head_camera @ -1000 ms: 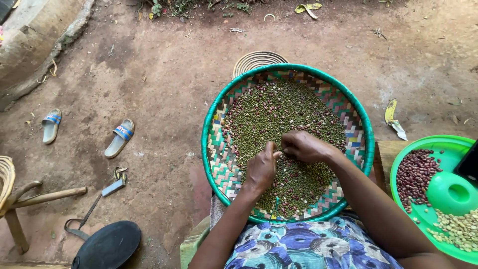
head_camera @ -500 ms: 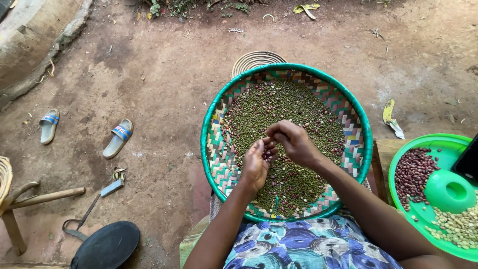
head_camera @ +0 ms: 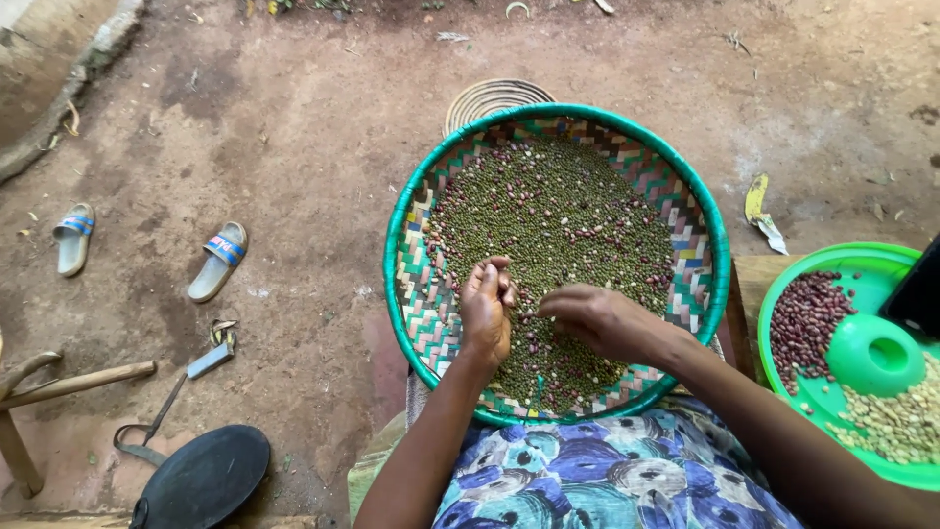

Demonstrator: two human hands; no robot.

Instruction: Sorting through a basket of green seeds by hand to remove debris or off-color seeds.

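A round woven tray [head_camera: 411, 245] with a green rim rests on my lap, filled with small green grains mixed with reddish beans [head_camera: 558, 216]. My left hand [head_camera: 487, 312] hovers over the near left part of the pile, cupped with fingers curled together, seemingly holding a few picked beans. My right hand [head_camera: 599, 319] lies palm down over the near middle of the pile, fingertips pinched on the grains just right of the left hand.
A green plastic basin [head_camera: 832, 257] at right holds red beans [head_camera: 803, 318], pale beans [head_camera: 896, 421] and a small green cup [head_camera: 874, 355]. A coiled mat ring [head_camera: 490, 96] lies behind the tray. Two sandals [head_camera: 217, 260] [head_camera: 73, 237], a black pan [head_camera: 201, 478] and a wooden stool [head_camera: 39, 387] occupy the dirt floor at left.
My right hand has drawn back from the left hand's palm, moving right and down onto the pile. The left hand stays cupped in about the same spot.
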